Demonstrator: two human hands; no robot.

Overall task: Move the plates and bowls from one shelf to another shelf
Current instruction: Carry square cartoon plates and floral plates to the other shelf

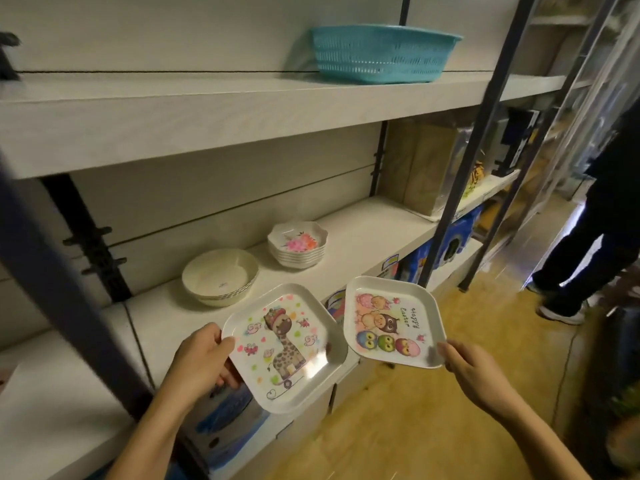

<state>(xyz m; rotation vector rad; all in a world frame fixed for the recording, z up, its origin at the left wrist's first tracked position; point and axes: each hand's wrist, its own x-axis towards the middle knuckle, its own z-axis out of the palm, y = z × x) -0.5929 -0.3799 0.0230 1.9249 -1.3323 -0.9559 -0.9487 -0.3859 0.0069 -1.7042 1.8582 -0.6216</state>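
Observation:
My left hand (204,358) grips the left edge of a square white plate with a giraffe picture (284,344), held over the front edge of the middle shelf (367,237). My right hand (474,372) holds the lower right corner of a square plate with owls and chicks (391,320), out in front of the shelf. On the middle shelf stand a stack of cream round bowls (221,278) and a stack of scalloped flower bowls (298,245). The upper shelf (207,109) runs above them.
A teal plastic basket (381,51) sits on the upper shelf. Dark metal uprights (460,188) frame the bays. Cardboard boxes (422,164) stand at the right of the middle shelf. Blue boxes fill the space below. Another person's legs (585,244) stand on the wooden floor at right.

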